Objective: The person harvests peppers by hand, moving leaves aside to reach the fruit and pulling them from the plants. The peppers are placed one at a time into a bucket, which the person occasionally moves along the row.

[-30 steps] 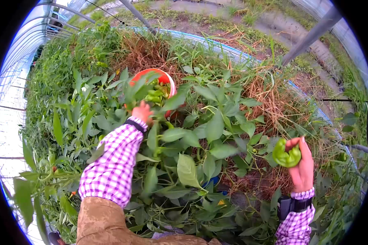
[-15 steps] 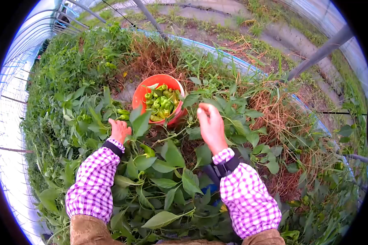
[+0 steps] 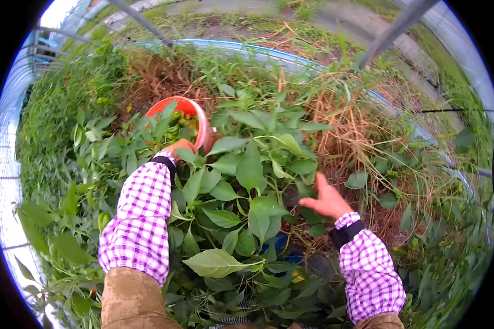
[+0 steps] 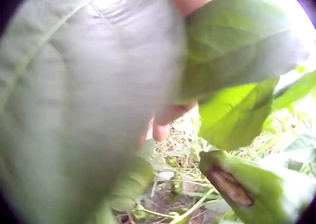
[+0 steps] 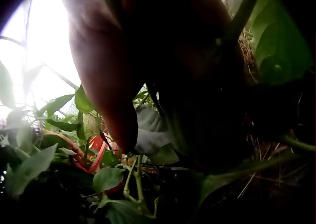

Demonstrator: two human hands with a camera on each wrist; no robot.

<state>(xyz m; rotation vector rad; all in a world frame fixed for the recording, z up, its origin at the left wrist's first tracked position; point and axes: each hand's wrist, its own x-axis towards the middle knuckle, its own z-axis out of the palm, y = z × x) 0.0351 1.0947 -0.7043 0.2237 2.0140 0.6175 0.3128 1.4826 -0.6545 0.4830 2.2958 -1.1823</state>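
Note:
My left hand (image 3: 180,147) reaches into pepper leaves beside the near rim of an orange bucket (image 3: 202,127), which holds several green peppers (image 3: 174,122). Leaves cover most of its fingers; in the left wrist view a broad pepper leaf (image 4: 84,85) blocks much of the hand, and only parts of the fingers (image 4: 160,130) show, so I cannot tell whether they grip anything. Lower right, my right hand (image 3: 329,198) holds nothing, its thumb and fingers spread apart at the edge of the pepper plant (image 3: 250,170). In the right wrist view it is dark against stems and leaves.
Dense pepper plants fill the left side. Dry brown grass (image 3: 343,118) lies to the right and behind the bucket. A blue-edged plastic strip (image 3: 291,63) runs along the bed, and grey greenhouse poles (image 3: 395,34) slant above. Something blue (image 3: 280,241) shows under the foliage.
One second ago my right hand held a green pepper at the far right; half a second ago it was empty near the bucket. Now it is lower right. My left hand has moved back toward the bucket.

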